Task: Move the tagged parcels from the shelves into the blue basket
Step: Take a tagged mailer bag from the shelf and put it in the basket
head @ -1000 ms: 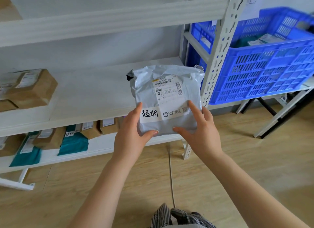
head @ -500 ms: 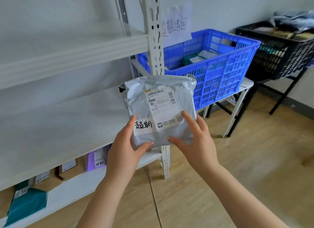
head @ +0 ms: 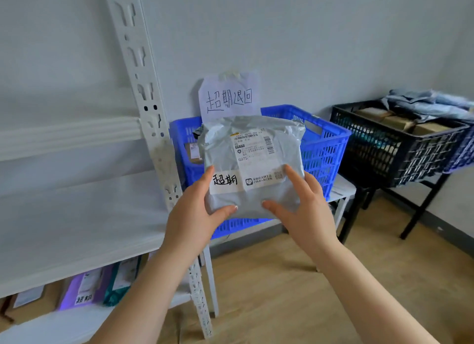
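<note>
White shelving [head: 143, 100] left, blue basket [head: 325, 148] straight ahead. Grey tagged parcel [head: 252, 164] held up in front of it, left hand [head: 191, 216] and right hand [head: 306, 211] pinching its lower corners. Risk: slick bag slips, or snags the rim.

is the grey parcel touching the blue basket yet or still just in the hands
Cannot tell. In the head view the grey parcel, gripped by the left hand and right hand, overlaps the blue basket, hiding any contact or gap.
</note>
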